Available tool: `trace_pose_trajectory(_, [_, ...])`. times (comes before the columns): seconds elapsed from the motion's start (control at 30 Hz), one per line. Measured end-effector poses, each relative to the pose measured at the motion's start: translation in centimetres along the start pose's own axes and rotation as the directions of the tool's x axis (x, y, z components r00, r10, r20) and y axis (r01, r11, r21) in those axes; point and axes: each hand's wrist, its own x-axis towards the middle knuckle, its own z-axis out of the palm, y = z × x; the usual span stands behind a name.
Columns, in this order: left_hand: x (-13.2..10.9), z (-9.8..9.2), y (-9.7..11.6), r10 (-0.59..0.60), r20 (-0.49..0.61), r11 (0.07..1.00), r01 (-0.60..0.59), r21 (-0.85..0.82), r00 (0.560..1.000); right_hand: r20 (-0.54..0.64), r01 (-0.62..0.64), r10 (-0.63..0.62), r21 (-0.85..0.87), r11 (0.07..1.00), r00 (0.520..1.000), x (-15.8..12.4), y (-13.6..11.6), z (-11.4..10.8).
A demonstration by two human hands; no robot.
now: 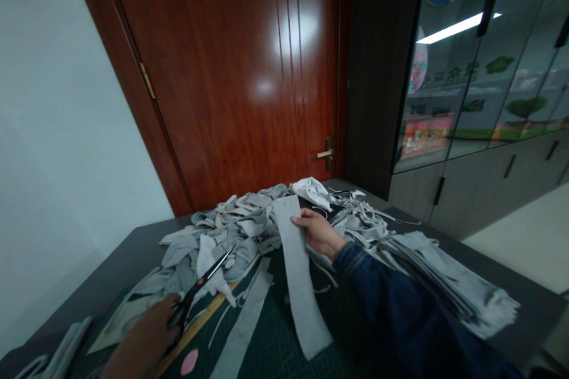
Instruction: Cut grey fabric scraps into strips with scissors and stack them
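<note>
Grey fabric strip [299, 275]: lying long and limp under the right hand, soft and light, best taken near its upper end.
Right hand [318, 233]: grasping that end, fingers across its edge.
Left hand [144, 337]: clenching black-handled steel scissors [195, 289], blades pointing away.
Ahead of both hands: heaped grey fabric scraps [231, 231] spreading.
</note>
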Motion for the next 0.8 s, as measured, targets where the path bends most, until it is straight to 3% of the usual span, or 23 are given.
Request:
trace_pose_trajectory(0.1, [-1.6,-2.5,3.9,0.077,-0.158,0.997,-0.074,0.025,0.984,-0.004,0.004,-0.004,0.074,0.997,1.0,1.2,-1.6,0.4])
trace_pose_trajectory(0.2, [-2.6,-4.0,9.8,0.231,-0.305,0.959,-0.269,-0.087,0.924,0.014,-0.001,0.0,0.12,0.993,1.0,1.8,-2.3,1.2])
trace_pose_trajectory(0.27, [-2.4,-3.7,13.7,0.286,-0.288,0.889,-0.365,-0.277,0.914,0.023,-0.016,0.013,0.139,0.99,1.0,1.9,-2.3,1.8])
trace_pose_trajectory(0.4, [-0.2,-0.8,18.7,0.22,-0.132,0.662,-0.247,-0.708,0.966,0.018,-0.03,0.028,0.167,0.986,0.999,1.6,-2.0,2.7])
trace_pose_trajectory(0.47, [1.0,0.6,20.0,0.269,-0.035,0.475,-0.164,-0.864,0.963,0.011,-0.013,0.011,0.178,0.984,1.0,1.4,-2.1,2.9])
trace_pose_trajectory(0.57, [1.9,1.9,21.0,0.453,0.148,0.28,0.018,-0.96,0.879,-0.004,0.038,-0.038,0.188,0.981,0.999,1.0,-2.7,2.4])
trace_pose_trajectory(0.63, [1.9,2.1,21.2,0.504,0.217,0.274,0.083,-0.958,0.836,-0.022,0.077,-0.074,0.19,0.979,0.997,0.8,-2.9,1.8])
trace_pose_trajectory(0.67, [1.8,2.1,21.2,0.495,0.235,0.296,0.092,-0.951,0.836,-0.033,0.094,-0.089,0.191,0.977,0.996,0.8,-2.9,1.4])
trace_pose_trajectory(0.8, [1.7,1.1,20.7,0.324,0.222,0.406,0.077,-0.911,0.92,-0.096,0.117,-0.099,0.202,0.972,0.99,0.9,-1.4,0.4])
